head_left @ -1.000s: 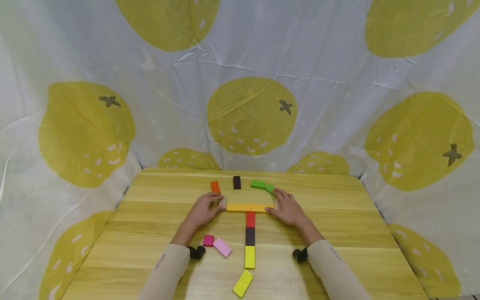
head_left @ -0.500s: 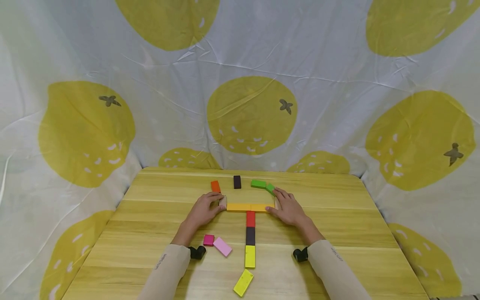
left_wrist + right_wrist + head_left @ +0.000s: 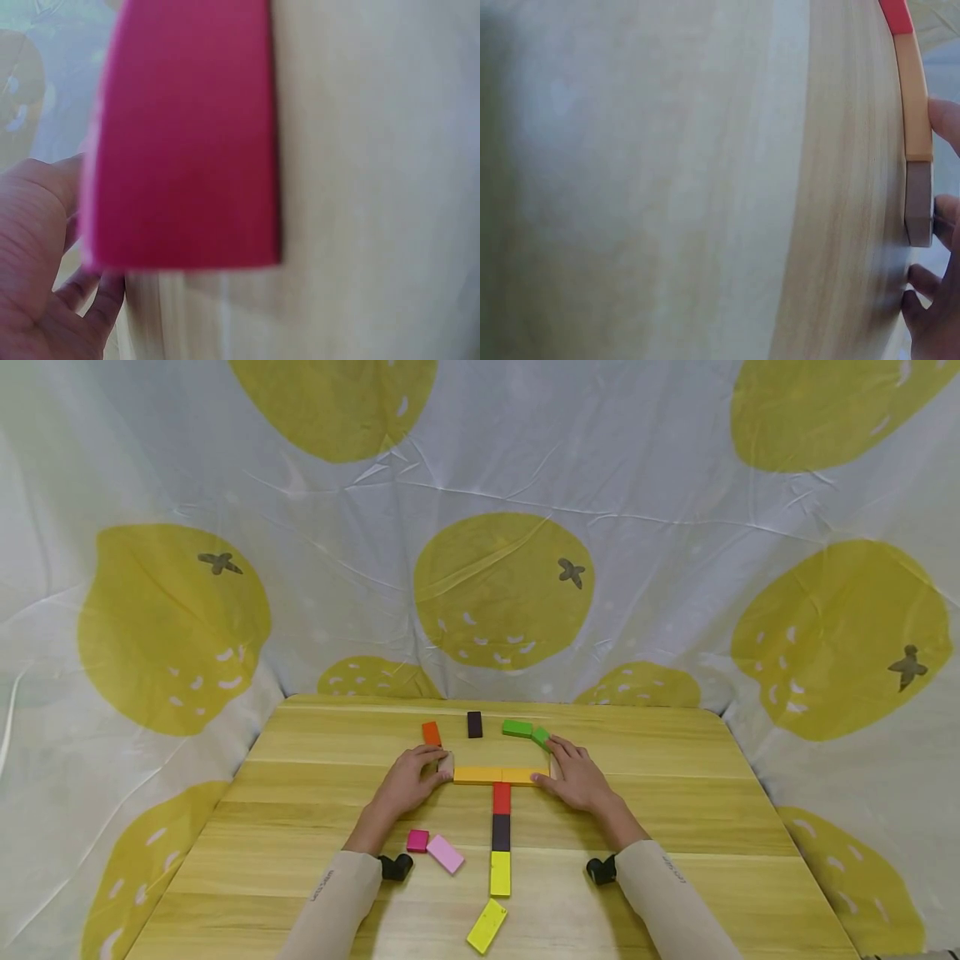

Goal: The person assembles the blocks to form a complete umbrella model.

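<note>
At the table's middle, two orange blocks (image 3: 477,774) lie end to end in a row. A beige block (image 3: 446,766) adjoins their left end, pinched between thumb and fingers of my left hand (image 3: 405,779). Another beige block (image 3: 555,768) adjoins the right end, greyish-brown in the right wrist view (image 3: 919,202). My right hand (image 3: 579,779) holds it, thumb on the neighbouring orange block and fingertips near the green blocks (image 3: 517,728). Below the row runs a stem of red (image 3: 502,798), black (image 3: 501,832) and yellow (image 3: 500,873) blocks. A crimson block (image 3: 184,142) looms large in the left wrist view.
An orange-red block (image 3: 431,733) and a dark block (image 3: 475,724) lie farther back. Near my left wrist are the crimson block (image 3: 417,841) and a pink block (image 3: 446,854). A tilted yellow block (image 3: 487,927) lies toward the front. A lemon-print cloth (image 3: 510,460) stands behind the table.
</note>
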The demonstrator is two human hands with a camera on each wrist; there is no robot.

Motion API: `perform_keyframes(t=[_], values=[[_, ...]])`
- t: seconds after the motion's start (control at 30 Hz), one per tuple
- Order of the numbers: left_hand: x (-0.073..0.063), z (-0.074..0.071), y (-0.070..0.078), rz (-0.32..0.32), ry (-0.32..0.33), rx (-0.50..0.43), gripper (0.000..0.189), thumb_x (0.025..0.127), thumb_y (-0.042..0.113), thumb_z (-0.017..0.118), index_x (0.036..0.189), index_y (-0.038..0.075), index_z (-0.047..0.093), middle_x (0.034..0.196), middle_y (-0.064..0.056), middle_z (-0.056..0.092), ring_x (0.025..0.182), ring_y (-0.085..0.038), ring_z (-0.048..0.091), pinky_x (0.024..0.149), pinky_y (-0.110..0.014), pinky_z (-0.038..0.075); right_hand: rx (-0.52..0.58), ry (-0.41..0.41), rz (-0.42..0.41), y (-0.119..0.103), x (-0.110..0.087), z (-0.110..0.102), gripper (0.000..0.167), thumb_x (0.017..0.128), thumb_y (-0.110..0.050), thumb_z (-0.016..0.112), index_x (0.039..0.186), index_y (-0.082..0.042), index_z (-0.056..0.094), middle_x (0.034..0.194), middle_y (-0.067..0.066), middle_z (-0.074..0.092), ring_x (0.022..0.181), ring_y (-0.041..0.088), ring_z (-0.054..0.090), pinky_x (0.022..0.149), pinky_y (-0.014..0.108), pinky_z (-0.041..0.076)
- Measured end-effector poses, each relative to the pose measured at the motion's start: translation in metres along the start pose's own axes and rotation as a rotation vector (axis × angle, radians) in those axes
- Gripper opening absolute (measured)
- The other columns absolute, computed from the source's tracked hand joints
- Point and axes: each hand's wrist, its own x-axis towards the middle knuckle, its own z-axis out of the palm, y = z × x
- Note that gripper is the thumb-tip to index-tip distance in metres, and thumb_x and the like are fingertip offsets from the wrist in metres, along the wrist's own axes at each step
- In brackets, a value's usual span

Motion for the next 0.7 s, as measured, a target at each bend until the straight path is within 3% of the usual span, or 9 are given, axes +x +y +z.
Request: perform_keyframes(t=[0.47,0.7], values=[[-0.0014,-0.0006,0.001,0.0,0.011,-0.013,0.049,0.096,0.033,0.074,0.139,0.009,0.066,0.145,-0.013,0.061,0.138,-0.038,0.053,0.117,-0.056,0.04,-0.012,0.003,-0.012,0.0004,0.0,-0.0019,0.085,0.097,-0.061,0.058,0.161,-0.011,0.035,0.168,0.01,0.031,0.147,0.043,0.037,0.117,0.061,0.038],[-0.0032,-0.0034,-0.0035,-0.055,0.087,-0.186,0.04,0.099,0.025,0.071,0.135,0.009,0.066,0.14,-0.011,0.061,0.117,-0.033,0.064,0.104,-0.052,0.053,-0.013,0.0,-0.012,0.0004,0.0001,-0.001,0.085,0.097,-0.061,0.057,0.161,-0.01,0.034,0.168,0.011,0.03,0.147,0.044,0.037,0.117,0.062,0.038]])
